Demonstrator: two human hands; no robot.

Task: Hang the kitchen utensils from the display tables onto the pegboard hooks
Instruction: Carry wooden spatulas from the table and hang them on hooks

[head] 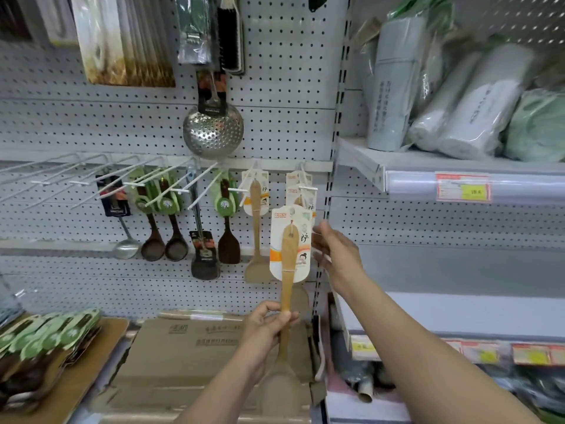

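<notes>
The left hand is raised, fingers curled round the handle of one wooden spatula, held upright before the pegboard just below the rightmost hook; the right hand reaches to the right edge of its card, grasp unclear; two more cards hang on that hook.

a shop aisle: a white pegboard at twelve o'clock carries rows of hooks with carded utensils, and at two o'clock a shelf edge bears a printed price label under plastic-wrapped rolls.
</notes>
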